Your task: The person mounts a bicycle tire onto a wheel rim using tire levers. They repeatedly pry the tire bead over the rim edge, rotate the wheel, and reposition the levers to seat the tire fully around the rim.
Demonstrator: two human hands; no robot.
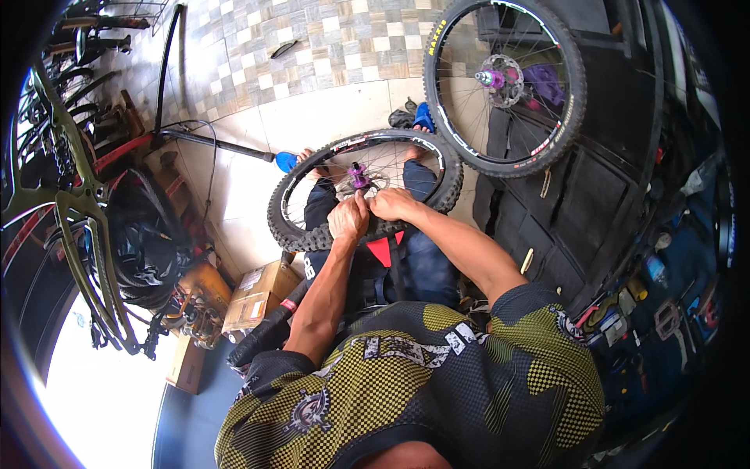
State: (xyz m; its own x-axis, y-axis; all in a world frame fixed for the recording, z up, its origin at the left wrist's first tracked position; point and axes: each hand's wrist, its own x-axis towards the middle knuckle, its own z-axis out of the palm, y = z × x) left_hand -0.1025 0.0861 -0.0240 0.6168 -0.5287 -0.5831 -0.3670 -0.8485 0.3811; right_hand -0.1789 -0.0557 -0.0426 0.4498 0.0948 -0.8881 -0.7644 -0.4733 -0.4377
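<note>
A bicycle wheel with a knobby black tire (451,186), a black rim and a purple hub (358,177) rests tilted across my legs. My left hand (348,220) is closed on the tire at the near side of the wheel. Right beside it, my right hand (392,205) is closed too, its fingers curled at the tire and rim edge. The two hands nearly touch, thumbs toward each other. What lies under the fingers is hidden, so I cannot see how the tire sits on the rim there.
A second wheel (576,109) with a brake disc leans at the far right by black cases (578,211). A green bike frame (90,227) stands at left. Cardboard boxes (258,295) sit near my left elbow. Tools (625,313) crowd the right side.
</note>
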